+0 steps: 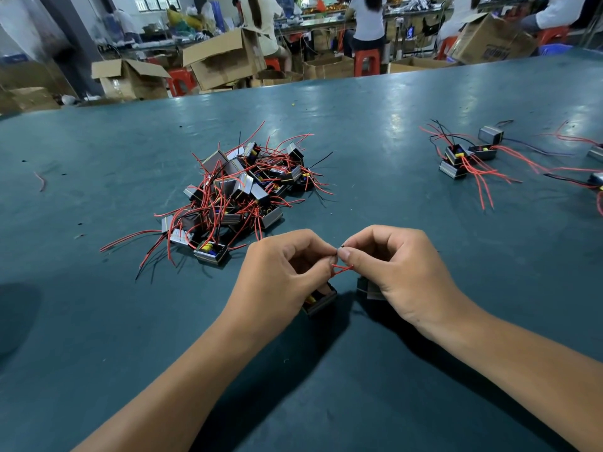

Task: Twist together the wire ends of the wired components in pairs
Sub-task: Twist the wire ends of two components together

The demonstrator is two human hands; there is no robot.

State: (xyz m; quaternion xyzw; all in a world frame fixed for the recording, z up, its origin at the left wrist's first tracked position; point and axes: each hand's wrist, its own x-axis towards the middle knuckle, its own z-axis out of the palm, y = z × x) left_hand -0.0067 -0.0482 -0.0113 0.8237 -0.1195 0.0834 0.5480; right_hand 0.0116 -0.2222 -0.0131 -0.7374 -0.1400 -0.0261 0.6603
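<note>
The red wire ends point(342, 267) meet just above the near middle of the tabletop point(375, 125), pinched between both hands. The left hand point(284, 272) has its fingers curled in, thumb and forefinger closed on the wires from the left. The right hand point(394, 269) mirrors it, thumb and forefinger tips pressed on the same spot from the right, the other fingers curled loosely beneath. The fingertips of the two hands touch where the wires cross. Below that point the red wires spread apart into a small triangle.

Under the left hand sits a black boxed component point(321, 300) with a bit of yellow showing inside, resting on the tabletop and partly hidden by the palm. Under the right hand a grey component point(367, 288) lies just beside it, mostly covered. Both forearms come in from the bottom edge, angled toward each other, wrists raised slightly above the surface.

Further out to the left of centre lies a pile of components point(235, 194), black and silver boxes tangled with red and black leads. Well apart to the right sits a smaller cluster of components point(466, 158) with red wires trailing toward the near side. A stray red wire scrap point(40, 181) lies at the far left.

Beyond the tabletop, open cardboard boxes point(225, 58) and red stools point(367, 62) stand on the floor, with people seated at benches behind.
</note>
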